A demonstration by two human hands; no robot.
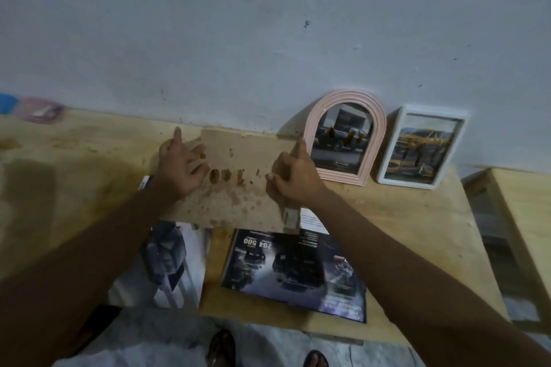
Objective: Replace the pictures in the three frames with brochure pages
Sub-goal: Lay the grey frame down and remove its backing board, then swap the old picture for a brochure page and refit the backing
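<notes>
At both side edges of the brown frame back point(238, 188) your hands are clamped on. Left hand point(182, 167) takes the left edge, bent fingers on the stained rear face, index up. Right hand point(293, 177) pinches the right edge, index up too. Thumbs are hidden.

You hold the frame tilted above the table point(89, 158), rear face toward you, near the wall.

Step, my read: third frame. The pink arched frame point(343, 177) and white frame point(407, 184) lean on the wall just right of it, both showing car prints, so they look done.

Next move likely needs the back freed or seated, one hand steadying while the other works. A page comes from the dark brochure point(293, 271) or the pale page point(167, 262), both lying below the frame.

Hidden: the frame's front, and whether any picture sits inside. The small strip at its lower right corner is unreadable. The pale page is blurred and partly under your left forearm. The pink-and-blue thing point(37, 109) far left is too blurred to name.
</notes>
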